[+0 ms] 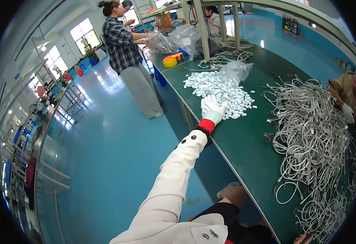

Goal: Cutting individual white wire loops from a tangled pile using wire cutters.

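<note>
My left hand (213, 109), in a white glove, reaches out over the near side of a heap of small white flat pieces (216, 83). Its fingers are spread and lie on or just above the pieces, with nothing visible gripped. At the lower right edge, by the table's near side, my right hand (303, 238) shows only in part. Its bare fingers are closed around a small dark and red thing, cut off by the picture's rim. Beside it, a large tangle of grey cables (312, 134) with loose wire ends covers the table's right part.
The green table (243, 150) also bears a clear plastic bag (236, 71), an orange tape roll (170, 61) and more cables (226, 59). A person in a checked shirt (123, 44) stands at the far left end. Another person's gloved hand (347, 114) touches the right cables.
</note>
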A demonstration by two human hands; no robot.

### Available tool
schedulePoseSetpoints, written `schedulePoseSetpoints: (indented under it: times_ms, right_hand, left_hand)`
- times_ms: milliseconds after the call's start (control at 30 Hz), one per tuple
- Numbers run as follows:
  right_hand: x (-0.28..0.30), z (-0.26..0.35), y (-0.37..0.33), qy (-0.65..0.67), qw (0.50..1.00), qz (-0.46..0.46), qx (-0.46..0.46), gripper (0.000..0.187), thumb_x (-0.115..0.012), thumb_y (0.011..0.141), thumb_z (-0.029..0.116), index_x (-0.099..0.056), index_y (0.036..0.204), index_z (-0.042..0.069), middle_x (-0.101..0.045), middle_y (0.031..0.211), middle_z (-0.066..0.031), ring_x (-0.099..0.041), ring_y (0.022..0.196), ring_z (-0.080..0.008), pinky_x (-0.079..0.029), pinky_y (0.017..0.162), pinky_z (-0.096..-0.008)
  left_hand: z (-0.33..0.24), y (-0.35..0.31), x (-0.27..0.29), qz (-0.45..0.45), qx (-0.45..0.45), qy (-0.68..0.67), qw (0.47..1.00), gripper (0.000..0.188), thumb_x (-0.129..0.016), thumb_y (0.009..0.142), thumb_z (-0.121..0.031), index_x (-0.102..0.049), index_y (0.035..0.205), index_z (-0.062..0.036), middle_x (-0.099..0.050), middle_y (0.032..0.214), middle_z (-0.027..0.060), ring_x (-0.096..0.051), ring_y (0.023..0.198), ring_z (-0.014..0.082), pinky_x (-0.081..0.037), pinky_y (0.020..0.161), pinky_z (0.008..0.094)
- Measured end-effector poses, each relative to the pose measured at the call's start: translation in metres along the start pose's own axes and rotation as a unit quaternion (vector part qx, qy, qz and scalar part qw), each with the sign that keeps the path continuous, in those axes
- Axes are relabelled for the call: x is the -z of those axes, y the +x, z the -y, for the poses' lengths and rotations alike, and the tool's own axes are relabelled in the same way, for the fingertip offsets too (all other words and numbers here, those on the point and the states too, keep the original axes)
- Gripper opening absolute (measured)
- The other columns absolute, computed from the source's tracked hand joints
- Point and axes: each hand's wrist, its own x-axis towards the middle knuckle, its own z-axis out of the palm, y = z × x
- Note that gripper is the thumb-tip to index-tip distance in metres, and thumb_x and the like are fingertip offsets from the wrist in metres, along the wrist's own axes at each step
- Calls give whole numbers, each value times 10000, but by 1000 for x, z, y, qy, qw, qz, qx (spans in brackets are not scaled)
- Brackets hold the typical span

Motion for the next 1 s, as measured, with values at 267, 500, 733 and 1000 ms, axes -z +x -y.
schedulePoseSetpoints:
  times_ms: [267, 500, 733, 1000]
  right_hand:
    - [4, 5, 0, 34, 999, 15, 1, 540, -554, 955, 315, -447, 1346, -42, -640, 825, -157, -615, 654, -225, -506, 565, -332]
    - [7, 10, 0, 65, 998, 19, 2, 510, -571, 949, 296, -474, 1312, -49, -626, 801, -155, -604, 632, -214, -493, 544, -315]
    - [9, 10, -2, 79, 997, 27, -5, 486, -576, 948, 290, -498, 1280, -56, -626, 804, -155, -603, 636, -217, -486, 542, -315]
    - [12, 11, -3, 59, 998, 26, -11, 480, -582, 945, 297, -515, 1265, -56, -630, 823, -165, -606, 651, -227, -487, 557, -329]
  left_hand:
    - [11, 8, -22, -204, -15, -121, 971, 582, -616, 817, -491, -546, 1089, 19, -543, 1123, 194, -487, 1093, 367, -403, 959, 458]
    - [6, -3, -25, -236, -19, -113, 965, 577, -594, 839, -490, -548, 1104, 20, -537, 1181, 192, -468, 1158, 368, -401, 983, 444]
    - [5, -14, -20, -205, 24, -151, 967, 591, -574, 857, -509, -538, 1137, 10, -534, 1211, 187, -468, 1171, 361, -406, 975, 450]
    - [10, -21, 6, -200, 144, -176, 953, 496, -524, 877, -513, -646, 1005, -49, -638, 1006, 180, -585, 982, 383, -465, 873, 449]
